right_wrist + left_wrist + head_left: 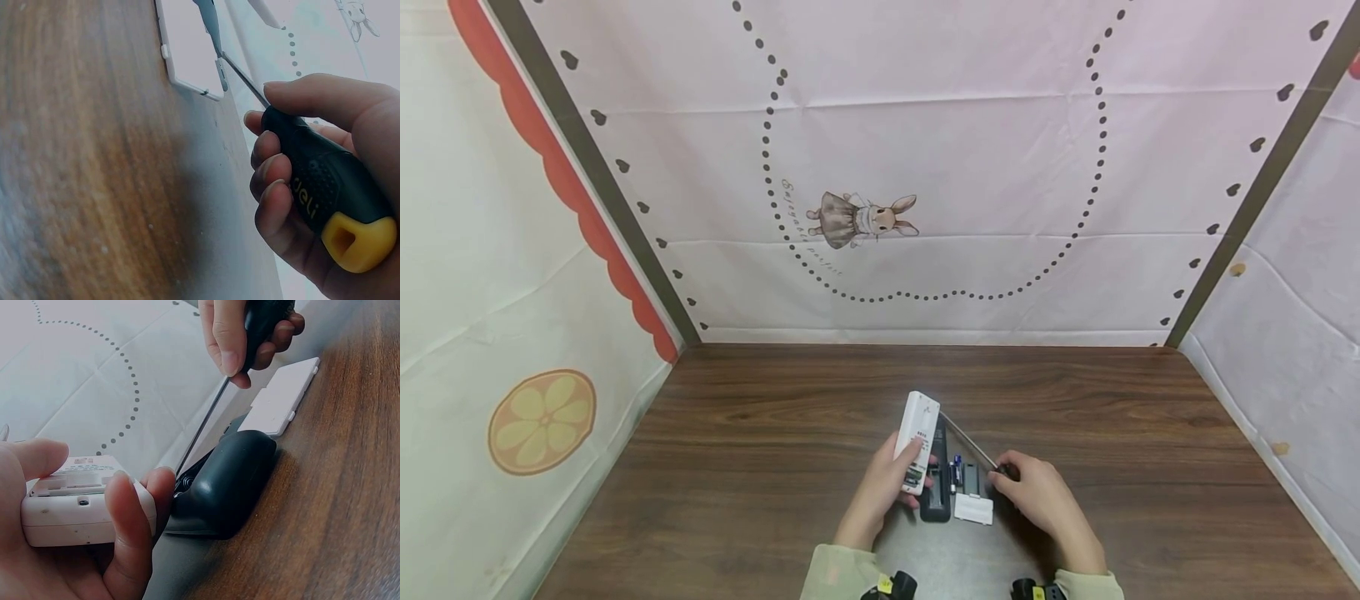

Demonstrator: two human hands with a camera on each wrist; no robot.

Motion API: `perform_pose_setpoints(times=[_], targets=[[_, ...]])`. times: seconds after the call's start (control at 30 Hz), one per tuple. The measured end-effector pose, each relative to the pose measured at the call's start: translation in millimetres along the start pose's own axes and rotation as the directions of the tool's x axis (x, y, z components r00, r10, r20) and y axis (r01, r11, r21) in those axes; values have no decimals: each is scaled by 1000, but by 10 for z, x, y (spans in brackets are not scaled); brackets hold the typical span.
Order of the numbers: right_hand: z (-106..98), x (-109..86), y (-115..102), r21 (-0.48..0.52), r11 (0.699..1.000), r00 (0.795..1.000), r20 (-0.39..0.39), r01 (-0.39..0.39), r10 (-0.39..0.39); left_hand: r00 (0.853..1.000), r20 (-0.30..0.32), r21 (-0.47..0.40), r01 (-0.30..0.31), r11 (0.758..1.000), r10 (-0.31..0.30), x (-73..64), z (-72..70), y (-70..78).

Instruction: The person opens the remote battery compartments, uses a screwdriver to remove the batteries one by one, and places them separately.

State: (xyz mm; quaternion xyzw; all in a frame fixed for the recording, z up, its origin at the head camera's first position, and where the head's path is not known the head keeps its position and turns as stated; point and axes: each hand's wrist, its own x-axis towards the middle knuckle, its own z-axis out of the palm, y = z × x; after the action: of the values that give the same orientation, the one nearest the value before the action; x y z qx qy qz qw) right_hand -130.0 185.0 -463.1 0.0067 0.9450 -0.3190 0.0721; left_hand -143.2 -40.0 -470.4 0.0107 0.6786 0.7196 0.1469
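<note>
My left hand holds a white remote control, back face up, its battery compartment uncovered at the end near me. My right hand grips a screwdriver with a black and yellow handle. Its thin shaft points away to the left, toward the remotes; whether the tip touches anything cannot be made out. Below and right of the white remote, a black remote control lies on the table with its compartment uncovered. Beside it lie blue batteries, a dark battery cover and a white battery cover.
Everything sits on a brown wood-grain table. A pale printed cloth with a rabbit figure rises behind it, and more cloth hangs on the left and right sides.
</note>
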Motion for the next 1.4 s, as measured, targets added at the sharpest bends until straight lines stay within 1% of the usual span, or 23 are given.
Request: perform_pose_setpoints(times=[0.37, 0.77, 1.1, 1.23, 1.33, 1.4], targets=[[9, 5, -15, 7, 1000, 1000, 12, -17, 17, 1000, -20, 22, 8, 1000, -8, 18, -4, -37], [38, 14, -14, -14, 1000, 1000, 0, 24, -24, 1000, -19, 14, 0, 1000, 0, 26, -1, -43], [61, 24, -31, -23, 1000, 1000, 12, 8, -8, 1000, -12, 8, -5, 1000, 6, 37, 1, -46], [72, 15, -18, -27, 999, 1000, -3, 29, -29, 1000, -3, 8, -6, 1000, 6, -85, 32, 118], [73, 14, -10, -22, 999, 999, -9, 37, -37, 1000, 0, 10, -5, 1000, 5, -144, 49, 211], [71, 16, -6, -20, 999, 999, -6, 34, -34, 1000, -1, 6, -4, 1000, 4, -104, 36, 154]])
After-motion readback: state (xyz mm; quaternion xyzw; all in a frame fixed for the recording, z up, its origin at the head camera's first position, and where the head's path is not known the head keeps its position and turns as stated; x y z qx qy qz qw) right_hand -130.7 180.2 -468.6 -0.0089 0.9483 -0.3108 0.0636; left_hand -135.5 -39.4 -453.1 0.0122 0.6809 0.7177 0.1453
